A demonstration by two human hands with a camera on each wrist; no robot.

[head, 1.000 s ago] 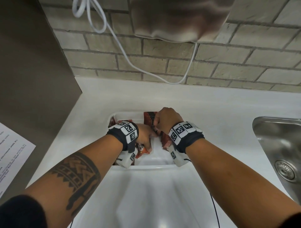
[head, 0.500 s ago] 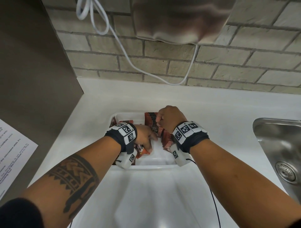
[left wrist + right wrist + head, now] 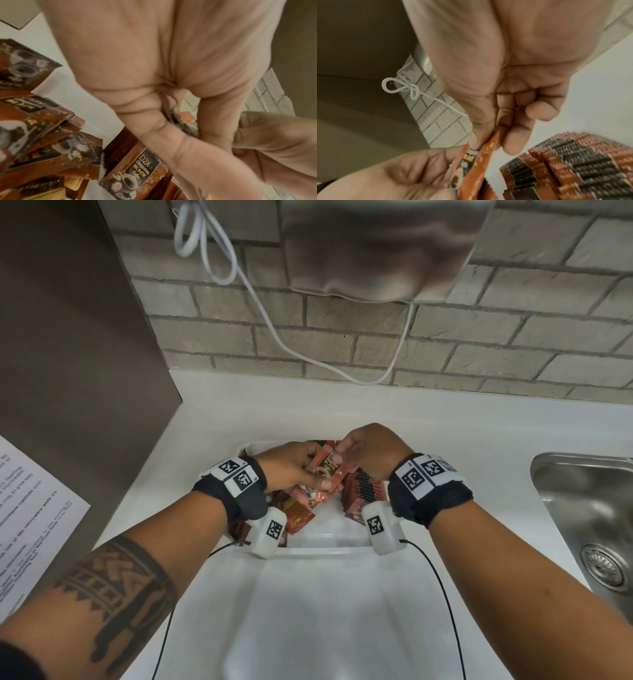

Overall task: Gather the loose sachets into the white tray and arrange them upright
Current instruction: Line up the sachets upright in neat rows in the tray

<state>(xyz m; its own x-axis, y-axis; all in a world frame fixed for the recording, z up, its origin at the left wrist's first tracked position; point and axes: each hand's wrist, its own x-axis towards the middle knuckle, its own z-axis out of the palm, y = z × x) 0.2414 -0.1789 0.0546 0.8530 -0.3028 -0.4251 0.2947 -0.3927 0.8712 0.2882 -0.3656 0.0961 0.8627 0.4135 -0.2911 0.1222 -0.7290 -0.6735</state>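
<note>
A white tray (image 3: 329,542) sits on the counter and holds brown-orange coffee sachets. A row of sachets (image 3: 363,489) stands upright on its right side; in the right wrist view the same row (image 3: 573,162) shows its serrated tops. Several loose sachets (image 3: 298,513) lie flat on the tray's left; the left wrist view shows these loose sachets (image 3: 42,135) close up. Above the tray both hands hold a small bunch of sachets (image 3: 327,465). My left hand (image 3: 301,470) grips the bunch from below and the left. My right hand (image 3: 356,453) pinches its top edge (image 3: 488,147) between thumb and fingers.
A steel sink (image 3: 589,508) lies at the right. A printed paper (image 3: 30,501) hangs on the brown panel at the left. A white cable (image 3: 267,320) and a metal dispenser (image 3: 376,248) hang on the brick wall behind. White counter (image 3: 308,611) stretches in front of the tray.
Both hands have risen from inside the tray. The left hand now holds a bunch of sachets up, and the right hand has left the upright row to pinch that bunch.
</note>
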